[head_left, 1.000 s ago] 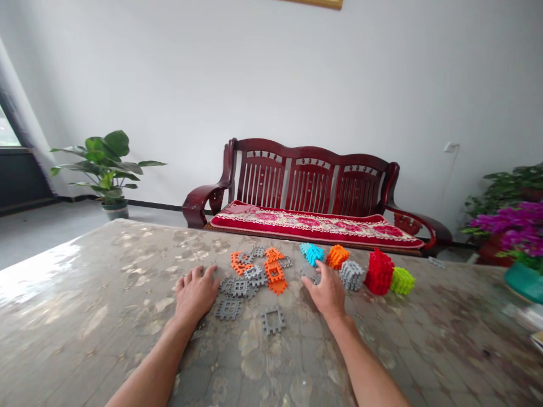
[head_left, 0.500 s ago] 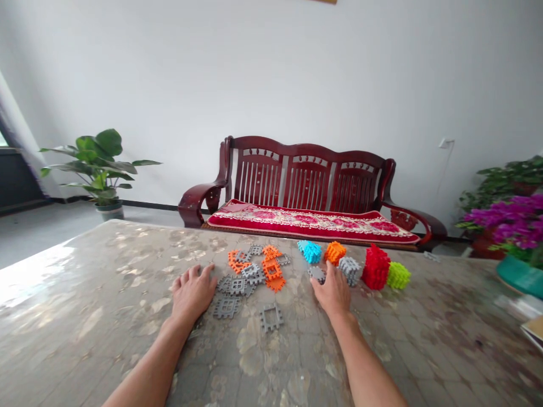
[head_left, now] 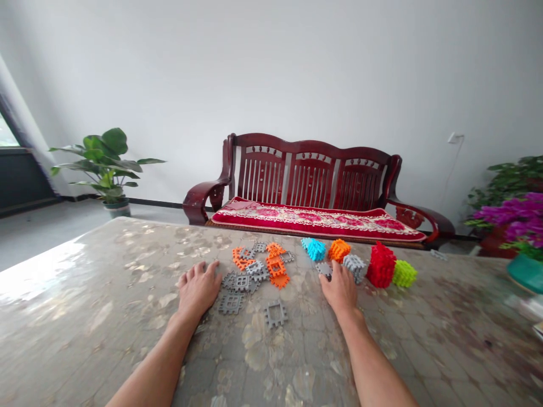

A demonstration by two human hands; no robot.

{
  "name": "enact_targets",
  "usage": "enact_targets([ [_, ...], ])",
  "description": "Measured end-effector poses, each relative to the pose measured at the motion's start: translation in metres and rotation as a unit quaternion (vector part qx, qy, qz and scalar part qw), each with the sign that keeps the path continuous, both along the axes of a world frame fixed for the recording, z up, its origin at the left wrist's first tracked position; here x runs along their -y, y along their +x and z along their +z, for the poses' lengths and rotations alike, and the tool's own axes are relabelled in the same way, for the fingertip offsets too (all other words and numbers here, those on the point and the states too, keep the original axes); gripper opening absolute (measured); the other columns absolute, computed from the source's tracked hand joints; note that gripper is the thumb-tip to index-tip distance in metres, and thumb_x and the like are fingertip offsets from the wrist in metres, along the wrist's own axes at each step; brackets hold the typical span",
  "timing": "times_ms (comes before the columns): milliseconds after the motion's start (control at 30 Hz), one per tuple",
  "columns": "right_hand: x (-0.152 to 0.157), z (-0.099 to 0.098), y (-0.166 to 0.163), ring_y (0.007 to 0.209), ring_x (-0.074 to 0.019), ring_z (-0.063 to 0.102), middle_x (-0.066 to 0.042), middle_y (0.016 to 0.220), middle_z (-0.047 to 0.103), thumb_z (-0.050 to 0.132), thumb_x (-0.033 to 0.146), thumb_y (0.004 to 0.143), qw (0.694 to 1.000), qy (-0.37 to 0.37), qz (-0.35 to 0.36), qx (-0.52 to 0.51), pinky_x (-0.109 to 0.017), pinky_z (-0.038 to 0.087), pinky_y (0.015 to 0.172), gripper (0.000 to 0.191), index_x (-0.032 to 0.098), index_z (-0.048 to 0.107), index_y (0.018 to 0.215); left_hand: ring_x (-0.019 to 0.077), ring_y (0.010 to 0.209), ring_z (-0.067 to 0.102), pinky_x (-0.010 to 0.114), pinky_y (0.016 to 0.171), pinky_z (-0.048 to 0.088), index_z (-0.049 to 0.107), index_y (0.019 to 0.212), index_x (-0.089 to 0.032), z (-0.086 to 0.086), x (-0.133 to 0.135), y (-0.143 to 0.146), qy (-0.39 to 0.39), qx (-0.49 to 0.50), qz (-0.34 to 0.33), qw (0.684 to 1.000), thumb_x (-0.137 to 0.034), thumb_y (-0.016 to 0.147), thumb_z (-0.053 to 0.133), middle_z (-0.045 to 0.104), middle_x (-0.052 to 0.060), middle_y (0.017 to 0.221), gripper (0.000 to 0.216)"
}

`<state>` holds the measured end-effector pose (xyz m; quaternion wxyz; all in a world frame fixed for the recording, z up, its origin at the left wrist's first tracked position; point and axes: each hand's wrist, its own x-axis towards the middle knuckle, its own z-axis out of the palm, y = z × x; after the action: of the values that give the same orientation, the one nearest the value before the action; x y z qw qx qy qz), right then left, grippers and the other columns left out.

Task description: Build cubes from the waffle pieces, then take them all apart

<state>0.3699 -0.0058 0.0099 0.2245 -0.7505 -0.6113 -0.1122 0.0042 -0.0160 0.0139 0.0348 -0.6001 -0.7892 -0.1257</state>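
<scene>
**Two hands resting among plastic puzzle tiles on a marbled tabletop**

Seen from the person's own head, both bare forearms reached forward over a marbled tabletop (head_left: 106,294). The left hand (head_left: 197,289) lay palm down and flat, its fingers (head_left: 203,270) slightly spread and holding nothing, just left of the pile of flat tiles (head_left: 258,267). That pile mixed grey and orange notched squares, some overlapping. Two single grey tiles lay nearer the person than the pile: one (head_left: 231,303) just beside the left hand, another (head_left: 275,314) between the two wrists.

The right hand (head_left: 340,288) lay to the right of the pile, palm down, its fingers close together over a small grey tile (head_left: 324,269); whether they gripped it could not be told. Further right of the pile stood a row of built cubes: cyan (head_left: 316,249), orange (head_left: 339,250), grey (head_left: 354,265), red (head_left: 380,265) and lime green (head_left: 404,273). The grey cube sat just beside the right fingertips.
</scene>
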Motion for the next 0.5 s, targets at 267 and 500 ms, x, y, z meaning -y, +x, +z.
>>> enact_targets([
  [267, 0.020, 0.008, -0.027, 0.084, -0.0181, 0.060, -0.005, 0.102, 0.065, 0.059, 0.031, 0.085, 0.958, 0.022, 0.246, -0.147, -0.029, 0.047, 0.081, 0.022, 0.022, 0.066, 0.103, 0.0312, 0.127, 0.047, 0.046, 0.107, 0.029, 0.056, 0.136, -0.028, 0.002, 0.002, 0.002, -0.002, -0.002, 0.000, 1.000, -0.040, 0.094, 0.035, 0.052, 0.015, 0.140, 0.049],
  [500, 0.044, 0.026, -0.074, 0.092, -0.0172, 0.060, -0.001, 0.112, 0.062, 0.081, 0.046, 0.067, 0.880, -0.120, 0.437, -0.143, -0.027, 0.048, 0.082, 0.054, 0.029, 0.065, 0.116, 0.0306, 0.133, 0.042, 0.046, 0.109, 0.026, 0.052, 0.140, -0.030, -0.003, -0.001, 0.000, -0.024, -0.020, -0.010, 0.999, -0.039, 0.095, 0.033, 0.049, 0.014, 0.143, 0.050],
])
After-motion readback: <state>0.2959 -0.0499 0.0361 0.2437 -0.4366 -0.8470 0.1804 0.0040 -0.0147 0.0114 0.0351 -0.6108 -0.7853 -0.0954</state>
